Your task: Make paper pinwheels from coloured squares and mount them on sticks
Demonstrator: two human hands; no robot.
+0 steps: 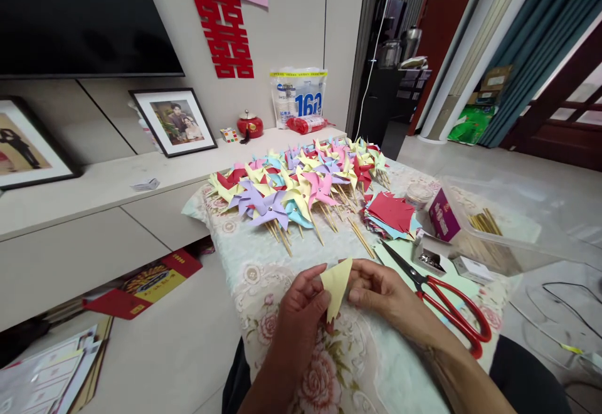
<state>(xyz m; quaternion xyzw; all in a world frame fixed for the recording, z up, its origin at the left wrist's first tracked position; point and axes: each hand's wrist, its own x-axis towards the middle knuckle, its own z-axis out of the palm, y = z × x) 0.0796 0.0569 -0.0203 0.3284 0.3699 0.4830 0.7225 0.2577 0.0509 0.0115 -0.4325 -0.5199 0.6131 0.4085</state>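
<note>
My left hand [303,307] pinches a pale yellow piece of paper [337,283], folded over, with the thumb across its front. At the paper's right side, my right hand [383,291] has its fingers curled, their tips reaching behind the upper corner. Both hands are above a flowered tablecloth [263,288]. Red-handled scissors [423,279] lie with blades spread, right of my right hand. Beyond them is a stack of cut paper sheets [390,213], red on top. Many finished paper pinwheels [270,210] on sticks cover the far side of the table.
Loose wooden sticks [361,237] lie beyond my hands. A small box of metal fasteners [430,258] and a white box [470,270] sit by the scissors. At right stands a clear plastic bin [512,254] holding sticks. A low cabinet [155,213] borders the table's left.
</note>
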